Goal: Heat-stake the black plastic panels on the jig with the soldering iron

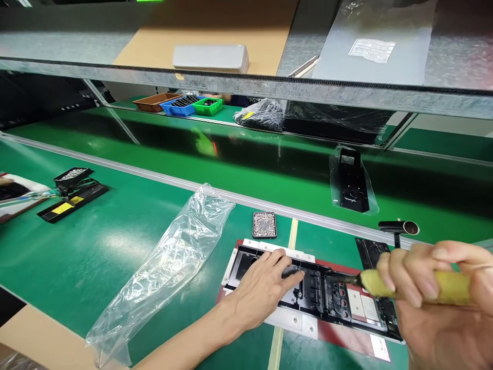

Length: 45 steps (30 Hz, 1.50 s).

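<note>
A black and white flat assembly (pixel 308 298) lies on a red mat (pixel 346 339) on the green bench. My left hand (pixel 262 285) rests on its left part, fingers stretched flat, pressing it down. My right hand (pixel 435 303) is wrapped round the yellow handle of a screwdriver (pixel 404 285), whose dark tip points left onto the middle of the assembly. A small black tray of screws (pixel 264 224) sits just behind the assembly.
A crumpled clear plastic bag (pixel 169 267) lies left of the assembly. A bagged black part (pixel 350 180) rides the conveyor behind. A black stand (pixel 398 228) stands at right. Coloured bins (pixel 185 104) sit far back. Another tray and fixture (pixel 73 192) lie at left.
</note>
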{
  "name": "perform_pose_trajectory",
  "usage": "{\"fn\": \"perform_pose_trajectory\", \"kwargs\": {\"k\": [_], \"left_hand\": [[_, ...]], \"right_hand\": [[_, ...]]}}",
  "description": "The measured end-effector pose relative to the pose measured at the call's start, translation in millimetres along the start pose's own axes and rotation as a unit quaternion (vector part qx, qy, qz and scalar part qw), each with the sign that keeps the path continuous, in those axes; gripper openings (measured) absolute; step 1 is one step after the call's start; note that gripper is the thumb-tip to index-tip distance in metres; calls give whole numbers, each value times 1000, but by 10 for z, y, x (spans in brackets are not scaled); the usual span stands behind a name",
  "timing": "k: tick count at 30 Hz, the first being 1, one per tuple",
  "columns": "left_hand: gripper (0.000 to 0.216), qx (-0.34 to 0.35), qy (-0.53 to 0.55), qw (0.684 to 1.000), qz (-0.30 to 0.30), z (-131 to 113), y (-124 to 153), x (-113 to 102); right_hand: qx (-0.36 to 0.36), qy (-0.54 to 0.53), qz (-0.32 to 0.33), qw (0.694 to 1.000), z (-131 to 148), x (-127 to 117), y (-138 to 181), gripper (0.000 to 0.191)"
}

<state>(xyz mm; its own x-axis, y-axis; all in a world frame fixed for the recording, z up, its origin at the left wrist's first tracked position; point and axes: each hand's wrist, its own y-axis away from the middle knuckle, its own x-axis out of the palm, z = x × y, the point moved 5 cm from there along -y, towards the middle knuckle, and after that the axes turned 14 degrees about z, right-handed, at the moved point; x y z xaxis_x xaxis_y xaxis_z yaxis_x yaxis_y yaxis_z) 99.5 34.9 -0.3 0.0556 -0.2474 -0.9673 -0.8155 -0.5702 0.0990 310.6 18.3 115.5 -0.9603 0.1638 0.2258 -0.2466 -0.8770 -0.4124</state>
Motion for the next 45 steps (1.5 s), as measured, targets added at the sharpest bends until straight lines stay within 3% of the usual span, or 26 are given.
{"fn": "perform_pose_trajectory", "kwargs": {"k": [5,13,25,33,40,45], "left_hand": [[62,-1,3,1000,3,12,-11,12],[60,2,-17,1000,9,6,39,-14],[66,0,27,1000,-12,22,89,-145],[56,-15,63,988,-141,250,259,-253],[31,-58,154,928,-333,880,509,-335],[19,-76,185,903,-380,1189,606,-176]], "right_hand": [[120,-128,47,983,-199,318,167,35],[107,-97,110,983,-313,580,234,39],[120,-77,124,982,-428,621,288,43],[110,-63,154,980,-486,649,346,42],[108,-44,148,982,-481,679,380,43],[103,-28,146,983,-507,710,402,44]]}}
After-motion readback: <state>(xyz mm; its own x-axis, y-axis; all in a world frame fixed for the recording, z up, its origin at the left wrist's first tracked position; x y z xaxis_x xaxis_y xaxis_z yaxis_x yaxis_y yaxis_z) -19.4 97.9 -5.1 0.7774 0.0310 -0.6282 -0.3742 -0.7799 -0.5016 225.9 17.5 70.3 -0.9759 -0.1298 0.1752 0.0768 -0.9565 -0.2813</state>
